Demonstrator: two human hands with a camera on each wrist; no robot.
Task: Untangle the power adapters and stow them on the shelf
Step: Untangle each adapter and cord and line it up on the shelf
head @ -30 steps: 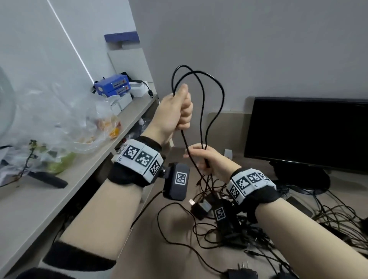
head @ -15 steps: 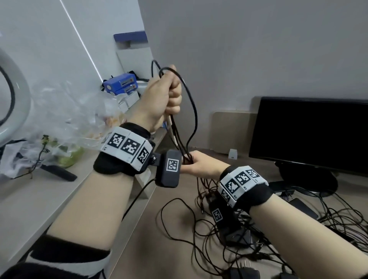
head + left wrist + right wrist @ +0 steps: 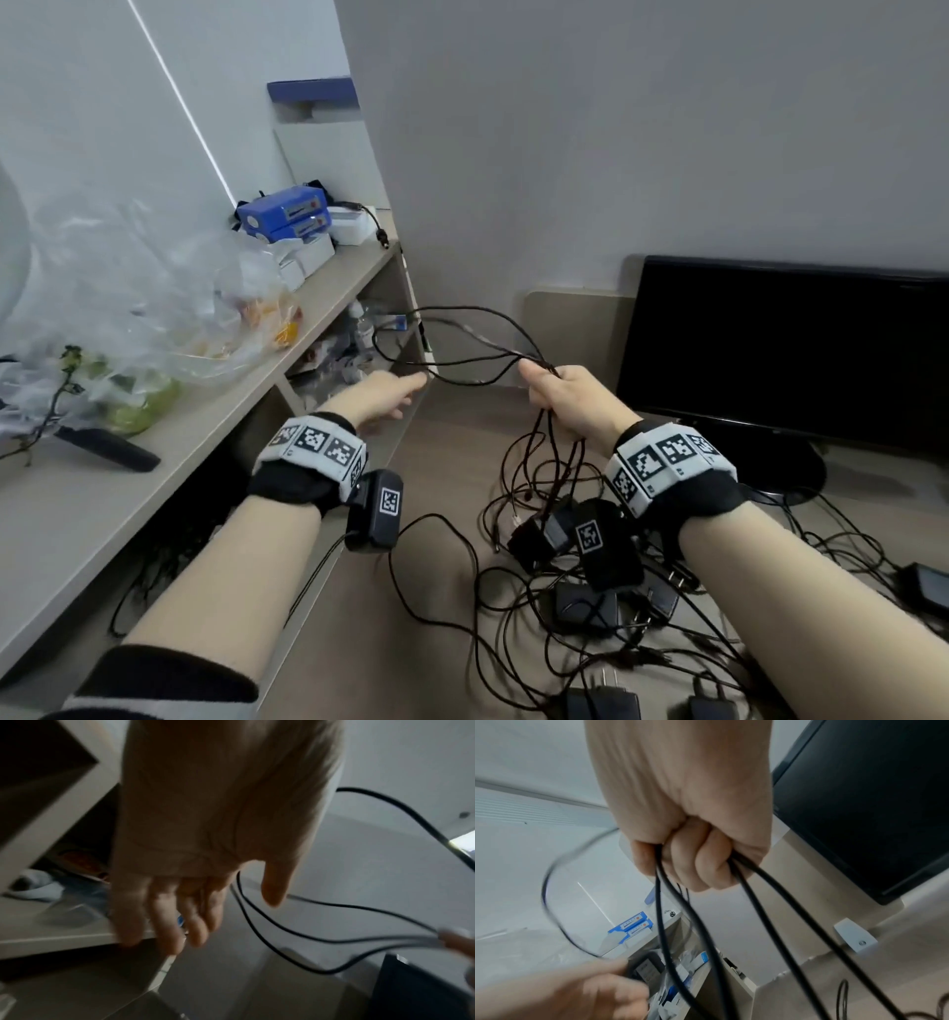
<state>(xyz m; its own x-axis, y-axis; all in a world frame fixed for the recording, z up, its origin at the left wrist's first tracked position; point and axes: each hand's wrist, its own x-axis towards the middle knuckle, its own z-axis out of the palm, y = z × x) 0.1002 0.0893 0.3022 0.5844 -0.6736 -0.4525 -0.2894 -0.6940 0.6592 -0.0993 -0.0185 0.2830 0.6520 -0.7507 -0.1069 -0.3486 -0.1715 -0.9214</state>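
My right hand [image 3: 565, 395] grips a bundle of black cable [image 3: 452, 308] loops in its fist; the right wrist view shows the fingers [image 3: 693, 862] curled round several strands of the cable [image 3: 658, 902]. The loops lean left toward the shelf's lower compartment [image 3: 349, 354]. My left hand [image 3: 385, 398] is stretched out beside the loops, fingers straight and holding nothing. In the left wrist view the cable [image 3: 347, 905] passes next to its open palm [image 3: 185, 902]. More strands hang from my right fist into a tangled pile of black adapters [image 3: 585, 606] on the desk.
The shelf's top board [image 3: 205, 437] carries a clear plastic bag [image 3: 154, 308], blue boxes [image 3: 287, 210] and white boxes. A black monitor [image 3: 770, 349] stands at the right. Loose cords and plugs [image 3: 601, 699] spread over the desk near me.
My left hand let go of the raised cable loops and dropped low toward the shelf. The loops fell over to the left and my right hand alone holds them, slightly higher.
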